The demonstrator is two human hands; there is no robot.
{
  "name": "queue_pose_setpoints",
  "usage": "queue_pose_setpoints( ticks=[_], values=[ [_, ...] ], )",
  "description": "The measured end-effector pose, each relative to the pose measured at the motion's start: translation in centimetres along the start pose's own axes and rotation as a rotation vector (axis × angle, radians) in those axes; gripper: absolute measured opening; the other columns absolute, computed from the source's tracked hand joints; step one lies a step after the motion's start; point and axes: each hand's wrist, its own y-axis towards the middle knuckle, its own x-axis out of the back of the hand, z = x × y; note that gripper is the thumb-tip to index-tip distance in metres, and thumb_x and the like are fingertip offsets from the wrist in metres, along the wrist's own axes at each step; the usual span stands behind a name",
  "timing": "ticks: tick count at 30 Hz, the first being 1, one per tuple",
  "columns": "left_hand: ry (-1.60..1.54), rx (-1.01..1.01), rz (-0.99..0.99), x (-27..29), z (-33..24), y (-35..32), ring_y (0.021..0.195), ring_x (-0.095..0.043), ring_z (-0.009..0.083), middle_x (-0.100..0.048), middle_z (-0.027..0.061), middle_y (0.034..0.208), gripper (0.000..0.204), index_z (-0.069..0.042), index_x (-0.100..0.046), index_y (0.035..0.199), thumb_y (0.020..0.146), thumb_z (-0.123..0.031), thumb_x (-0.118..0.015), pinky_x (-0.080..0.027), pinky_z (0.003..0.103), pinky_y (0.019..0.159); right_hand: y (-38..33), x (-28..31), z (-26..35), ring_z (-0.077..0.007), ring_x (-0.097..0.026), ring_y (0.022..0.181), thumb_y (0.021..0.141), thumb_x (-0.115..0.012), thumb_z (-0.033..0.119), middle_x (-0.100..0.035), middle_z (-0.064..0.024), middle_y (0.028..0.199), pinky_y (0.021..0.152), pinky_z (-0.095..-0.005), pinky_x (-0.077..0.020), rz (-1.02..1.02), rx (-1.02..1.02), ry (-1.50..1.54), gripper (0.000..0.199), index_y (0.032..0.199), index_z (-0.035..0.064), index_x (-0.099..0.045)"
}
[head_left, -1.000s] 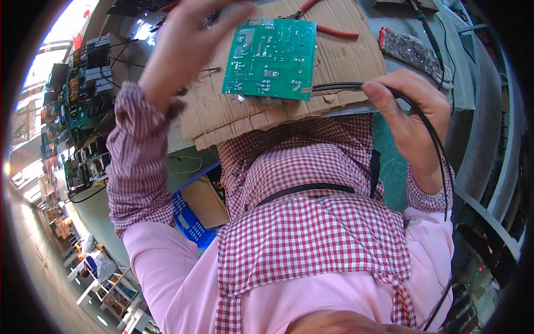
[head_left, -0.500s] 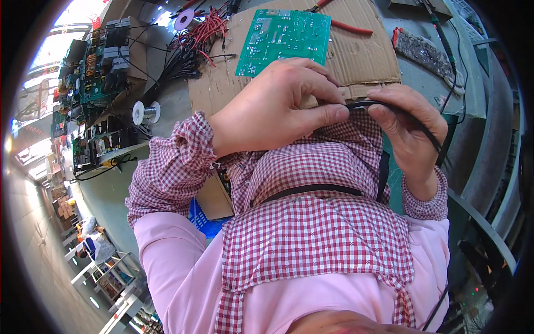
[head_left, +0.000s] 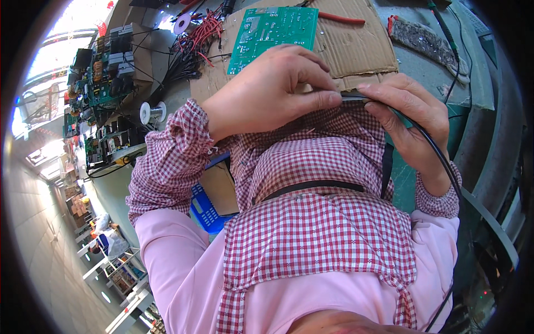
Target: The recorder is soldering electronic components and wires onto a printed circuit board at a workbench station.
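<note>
A black cable (head_left: 429,139) runs between my hands in front of the checked apron. My left hand (head_left: 278,92) pinches its end between thumb and fingers; the tip itself is mostly hidden there. With thumb and forefinger, my right hand (head_left: 414,108) grips the same cable a short way along. From there the cable hangs down over my right wrist and forearm. Just beyond my left hand lies a green circuit board (head_left: 272,33), solder side up, on a sheet of cardboard (head_left: 356,44). A red-handled tool (head_left: 342,19) rests at the board's right edge.
Red wires (head_left: 203,36) and black wires (head_left: 183,67) lie left of the cardboard, near a solder spool (head_left: 153,113). Assembled circuit boards (head_left: 105,72) stand far left. At right are a soiled grey glove-like cloth (head_left: 425,47) and a corded pen-like tool (head_left: 442,25). A blue basket (head_left: 204,211) sits below.
The cable now trails farther down over my right forearm. My left hand has moved slightly left and up, and the cable between my hands looks straighter.
</note>
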Motion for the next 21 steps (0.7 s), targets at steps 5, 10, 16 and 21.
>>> queue_pose_setpoints(
  ticks=[5, 10, 16, 21],
  values=[
    [0.212, -0.084, -0.046, 0.5, -0.5, 1.5, 0.101, -0.057, 0.0268, -0.066, 0.0090, 0.093, 0.016, -0.004, -0.069, 0.090, 0.082, -0.018, -0.068, -0.045, 0.036, 0.086, -0.5, 1.4, -0.4, -0.0237, -0.063, 0.080, 0.079, -0.066, 0.001, -0.064, -0.0130, 0.088, 0.070, -0.0278, -0.0489, 0.017, -0.002, 0.049, 0.018, 0.097, -0.0008, -0.065],
    [0.693, 0.181, -0.315, 2.5, 1.3, 2.5, 0.101, -0.058, 0.0340, -0.058, 0.0195, 0.113, 0.072, -0.002, -0.057, 0.117, 0.075, -0.061, -0.062, -0.047, 0.042, 0.084, -1.6, 3.2, -0.4, -0.0213, -0.063, 0.081, 0.080, -0.063, -0.002, -0.063, -0.0119, 0.087, 0.070, -0.0267, -0.0484, -0.153, -0.138, -0.005, 0.016, 0.095, -0.0008, -0.066],
    [0.524, 0.257, -0.017, 3.1, -1.2, 3.2, 0.109, -0.055, 0.0378, -0.052, 0.0321, 0.119, 0.108, 0.014, -0.029, 0.132, 0.075, -0.077, -0.042, -0.043, 0.040, 0.093, -4.4, 4.5, -1.6, -0.0152, -0.062, 0.090, 0.088, -0.057, 0.004, -0.064, -0.0091, 0.097, 0.080, -0.0238, -0.0491, -0.312, -0.192, 0.136, 0.019, 0.105, 0.0006, -0.064],
    [0.742, 1.010, 0.305, 2.8, 3.3, 9.7, 0.107, -0.056, 0.0383, -0.053, 0.0292, 0.119, 0.109, 0.010, -0.033, 0.132, 0.073, -0.081, -0.038, -0.043, 0.040, 0.093, -6.5, 4.6, -1.8, -0.0161, -0.063, 0.091, 0.091, -0.053, 0.007, -0.065, -0.0106, 0.098, 0.083, -0.0282, -0.0516, -0.469, -0.232, 0.218, 0.022, 0.109, -0.0012, -0.062]
  ],
)
